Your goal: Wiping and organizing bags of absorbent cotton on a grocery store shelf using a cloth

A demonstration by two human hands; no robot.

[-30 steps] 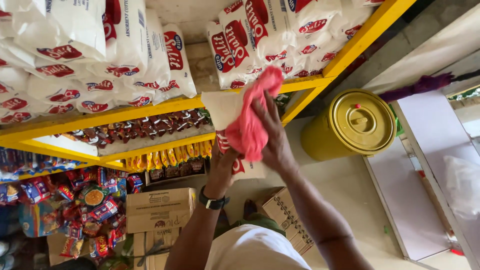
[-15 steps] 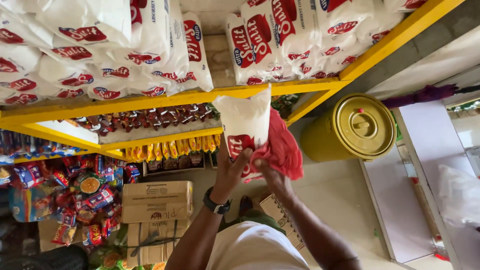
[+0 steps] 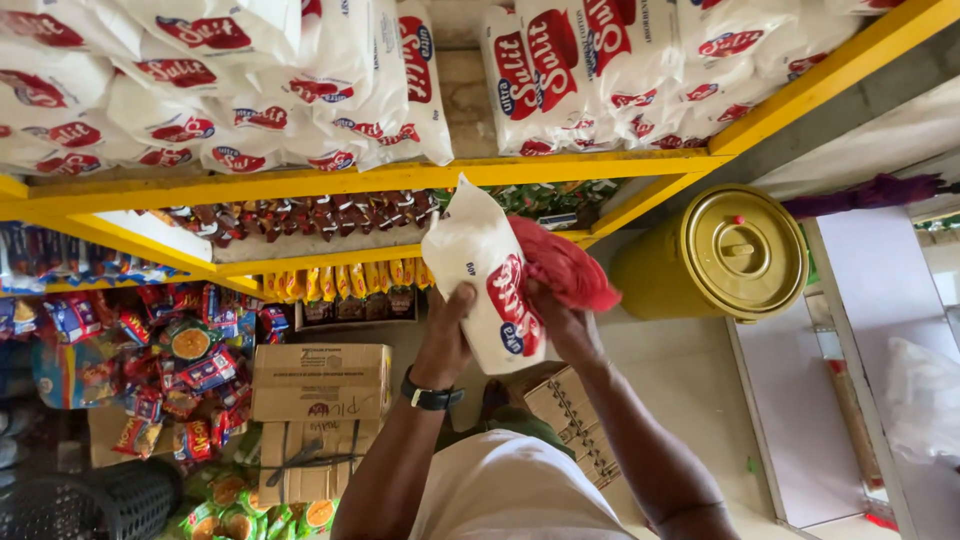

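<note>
Since half a second ago, you have tilted the white packet (image 3: pixel 487 275) so its top leans left toward the shelf, and the red cloth (image 3: pixel 562 268) now sits bunched behind its right side instead of hanging below it. Your left hand (image 3: pixel 447 335) is closed around the packet's lower left edge; your right hand (image 3: pixel 562 325) presses cloth and packet together from the right, fingers wrapped on both.

Above your hands, the yellow shelf (image 3: pixel 400 180) carries stacked white packets (image 3: pixel 300 90) of the same kind, packed tight with a bare gap directly above the one you hold. To the right of your right hand stands a yellow bucket (image 3: pixel 720 260) with its lid shut, contents hidden. Below your left hand, closed cardboard boxes (image 3: pixel 320 385) are stacked; another box (image 3: pixel 570 420) lies under your right wrist. Right of the bucket, the floor gives open room.
</note>
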